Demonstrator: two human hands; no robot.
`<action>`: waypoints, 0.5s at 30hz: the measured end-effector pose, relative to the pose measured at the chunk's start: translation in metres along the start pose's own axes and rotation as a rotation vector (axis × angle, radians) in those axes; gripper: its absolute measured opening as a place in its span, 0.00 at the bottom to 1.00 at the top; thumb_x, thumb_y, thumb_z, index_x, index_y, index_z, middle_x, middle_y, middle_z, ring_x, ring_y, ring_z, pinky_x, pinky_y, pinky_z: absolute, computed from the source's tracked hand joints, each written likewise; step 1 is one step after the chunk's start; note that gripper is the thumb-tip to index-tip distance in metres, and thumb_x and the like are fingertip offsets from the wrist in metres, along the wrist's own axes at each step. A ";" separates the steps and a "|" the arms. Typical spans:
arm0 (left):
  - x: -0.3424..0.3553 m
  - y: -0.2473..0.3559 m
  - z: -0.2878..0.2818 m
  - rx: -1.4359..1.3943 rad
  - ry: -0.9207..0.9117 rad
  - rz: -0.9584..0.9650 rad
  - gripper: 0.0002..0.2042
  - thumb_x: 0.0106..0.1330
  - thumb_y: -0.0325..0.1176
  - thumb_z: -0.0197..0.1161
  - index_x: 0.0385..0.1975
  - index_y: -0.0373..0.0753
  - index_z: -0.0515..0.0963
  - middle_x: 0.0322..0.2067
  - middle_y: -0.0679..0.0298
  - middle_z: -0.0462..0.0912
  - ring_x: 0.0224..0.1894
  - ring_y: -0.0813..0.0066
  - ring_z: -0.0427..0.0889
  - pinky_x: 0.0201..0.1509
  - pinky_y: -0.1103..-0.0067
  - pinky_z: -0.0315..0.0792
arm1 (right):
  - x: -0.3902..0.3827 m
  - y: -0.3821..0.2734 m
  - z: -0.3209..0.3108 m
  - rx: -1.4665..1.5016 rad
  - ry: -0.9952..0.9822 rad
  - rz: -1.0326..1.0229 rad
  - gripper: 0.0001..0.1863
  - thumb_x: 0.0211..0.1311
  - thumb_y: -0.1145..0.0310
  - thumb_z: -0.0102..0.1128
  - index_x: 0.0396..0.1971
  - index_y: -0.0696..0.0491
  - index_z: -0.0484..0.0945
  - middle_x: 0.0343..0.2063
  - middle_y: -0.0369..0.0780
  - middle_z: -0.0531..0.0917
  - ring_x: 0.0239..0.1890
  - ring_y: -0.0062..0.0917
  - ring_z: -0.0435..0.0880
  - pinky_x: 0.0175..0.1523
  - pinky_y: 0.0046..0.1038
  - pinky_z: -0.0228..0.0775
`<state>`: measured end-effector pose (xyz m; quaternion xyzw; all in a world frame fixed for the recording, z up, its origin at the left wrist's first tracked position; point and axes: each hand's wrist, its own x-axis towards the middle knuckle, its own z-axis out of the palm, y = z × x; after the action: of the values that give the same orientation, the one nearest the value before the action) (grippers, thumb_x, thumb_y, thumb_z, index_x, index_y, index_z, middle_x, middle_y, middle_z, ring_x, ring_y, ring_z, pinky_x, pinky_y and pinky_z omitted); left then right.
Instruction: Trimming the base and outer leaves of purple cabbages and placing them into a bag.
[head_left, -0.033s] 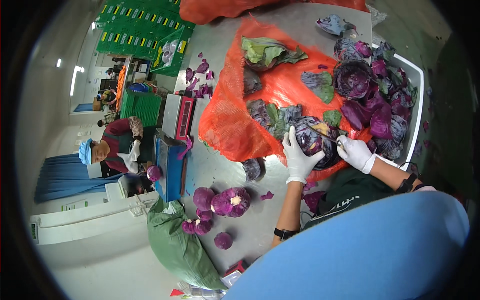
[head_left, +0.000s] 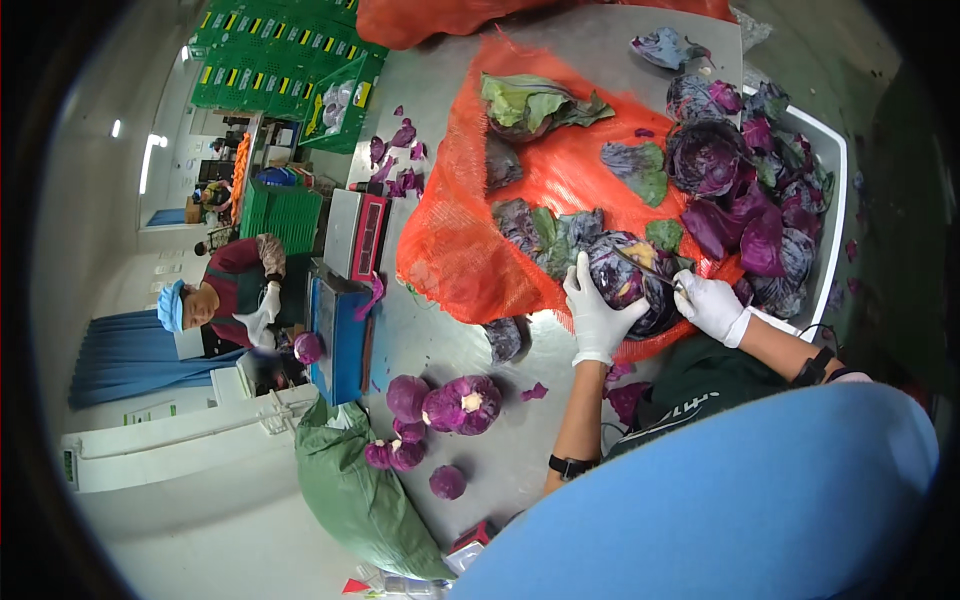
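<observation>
A red cabbage [head_left: 612, 279] with dark outer leaves rests on an orange mesh bag [head_left: 560, 190]. My left hand [head_left: 602, 320], in a white glove, holds it from the near left, thumb and fingers spread around its side. In my right hand [head_left: 714, 308], also gloved, is a knife [head_left: 652, 270], its blade lying across the cabbage's pale stem end. Loose dark leaves [head_left: 548, 232] lie beside the cabbage on the mesh. The cabbage's underside is hidden.
A white bin [head_left: 838, 200] heaped with purple leaves [head_left: 760, 235] stands at the right. Several trimmed cabbages [head_left: 470, 404] sit at the left of the metal table [head_left: 510, 470], near a green sack [head_left: 365, 490], a blue box [head_left: 342, 335] and a scale [head_left: 368, 235]. A co-worker [head_left: 235, 290] stands beyond.
</observation>
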<state>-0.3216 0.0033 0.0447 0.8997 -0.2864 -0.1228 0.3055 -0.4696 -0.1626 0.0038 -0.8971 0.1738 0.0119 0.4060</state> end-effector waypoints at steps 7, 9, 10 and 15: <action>0.020 -0.015 0.004 -0.038 0.028 -0.007 0.60 0.39 0.47 0.84 0.69 0.26 0.51 0.64 0.39 0.59 0.68 0.45 0.62 0.71 0.64 0.61 | 0.024 -0.011 0.006 -0.151 -0.049 0.062 0.11 0.66 0.65 0.51 0.41 0.57 0.69 0.22 0.49 0.83 0.27 0.47 0.84 0.32 0.48 0.75; 0.026 -0.022 0.004 -0.037 0.037 -0.007 0.59 0.40 0.48 0.83 0.69 0.26 0.52 0.64 0.40 0.62 0.67 0.46 0.64 0.70 0.64 0.62 | 0.034 -0.014 0.002 -0.157 -0.041 0.055 0.11 0.66 0.65 0.51 0.40 0.58 0.69 0.22 0.50 0.83 0.27 0.48 0.85 0.32 0.48 0.75; 0.028 -0.020 0.003 -0.040 0.034 -0.003 0.59 0.40 0.48 0.83 0.69 0.26 0.52 0.64 0.40 0.62 0.67 0.46 0.64 0.70 0.64 0.62 | 0.038 -0.014 0.000 -0.161 -0.042 0.047 0.11 0.65 0.65 0.51 0.40 0.58 0.70 0.22 0.51 0.83 0.27 0.48 0.85 0.32 0.48 0.75; 0.035 -0.008 -0.003 -0.027 0.027 -0.109 0.59 0.41 0.49 0.83 0.68 0.26 0.53 0.63 0.40 0.64 0.64 0.46 0.68 0.67 0.65 0.66 | 0.070 -0.006 -0.002 -0.274 -0.028 0.015 0.11 0.65 0.66 0.53 0.39 0.58 0.73 0.21 0.52 0.83 0.25 0.48 0.85 0.33 0.47 0.77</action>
<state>-0.2881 -0.0105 0.0404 0.9113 -0.2312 -0.1311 0.3143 -0.4018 -0.1814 -0.0021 -0.9425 0.1716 0.0511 0.2821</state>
